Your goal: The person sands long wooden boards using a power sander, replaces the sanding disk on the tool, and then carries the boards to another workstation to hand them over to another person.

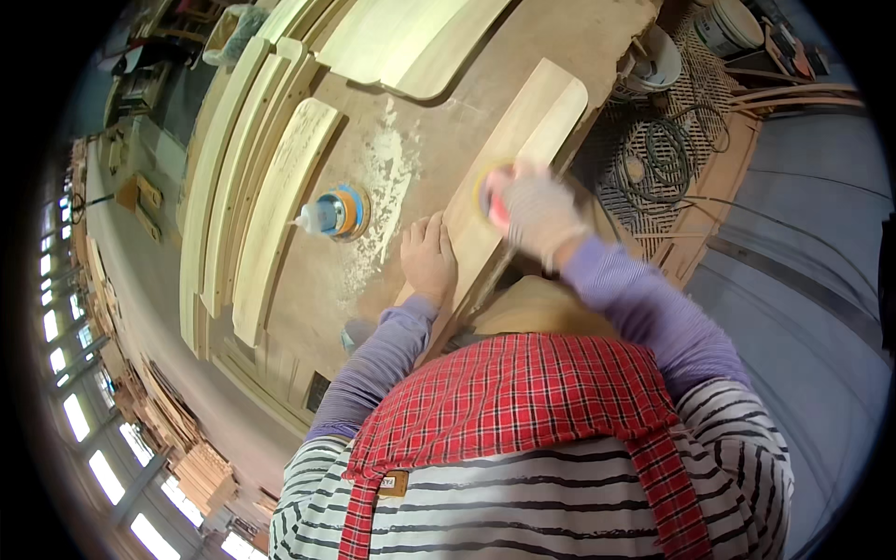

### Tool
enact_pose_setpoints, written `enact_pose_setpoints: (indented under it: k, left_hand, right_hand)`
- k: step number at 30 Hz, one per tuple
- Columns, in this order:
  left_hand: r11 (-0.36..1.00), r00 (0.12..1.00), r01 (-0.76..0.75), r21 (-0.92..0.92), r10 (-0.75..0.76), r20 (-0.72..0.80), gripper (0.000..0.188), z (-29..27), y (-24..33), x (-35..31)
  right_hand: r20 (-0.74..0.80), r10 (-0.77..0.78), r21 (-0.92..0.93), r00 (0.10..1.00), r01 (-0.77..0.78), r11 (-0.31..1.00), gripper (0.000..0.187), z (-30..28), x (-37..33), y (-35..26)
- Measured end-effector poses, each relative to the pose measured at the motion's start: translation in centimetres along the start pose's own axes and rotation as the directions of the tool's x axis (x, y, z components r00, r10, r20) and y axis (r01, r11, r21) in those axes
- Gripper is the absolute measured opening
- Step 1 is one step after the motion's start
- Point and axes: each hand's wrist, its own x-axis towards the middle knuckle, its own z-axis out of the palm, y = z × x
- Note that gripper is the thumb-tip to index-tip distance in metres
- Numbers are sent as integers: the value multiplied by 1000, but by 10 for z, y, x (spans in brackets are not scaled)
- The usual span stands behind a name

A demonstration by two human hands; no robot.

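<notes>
A long pale wooden board (537, 112) with rounded corners lies along the right edge of the workbench in front of me. My left hand (429, 257) rests flat on the board's left edge, fingers stretched and holding nothing. In a pale glove, my right hand (541, 210) is closed around a round red tool (495, 198) with a yellowish rim, set on the board's face. Motion blurs the tool and the glove, so its exact kind is unclear. Left of the board, a white nozzle bottle (322, 217) lies against an orange-and-blue roll (353, 211).
Curved wooden pieces (280, 224) line the bench's left side, and wider panels (401, 42) lie at its far end. Pale residue (383, 177) marks the benchtop (364, 112). On the right are a coiled hose (667, 159), a white bucket (658, 61) and slatted matting.
</notes>
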Motion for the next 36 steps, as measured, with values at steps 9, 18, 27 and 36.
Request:
enact_pose_setpoints:
  k: [9,18,27,36]
  left_hand:
    - [998,999,-35,50,36,-17,25,1,5,1]
    - [999,999,25,42,-26,31,31,1,1,1]
    - [932,911,172,320,-274,307,113,-88,-34,-148]
    - [805,808,377,458,-528,263,118,-89,-20,-178]
  right_hand:
    - [-161,303,-30,939,-312,950,51,-63,70,109]
    - [147,-15,-80,989,27,996,29,3,-18,-17]
    - [-63,141,-96,988,-146,985,32,-54,81,75]
    - [100,-76,-162,992,91,982,41,-11,74,-27]
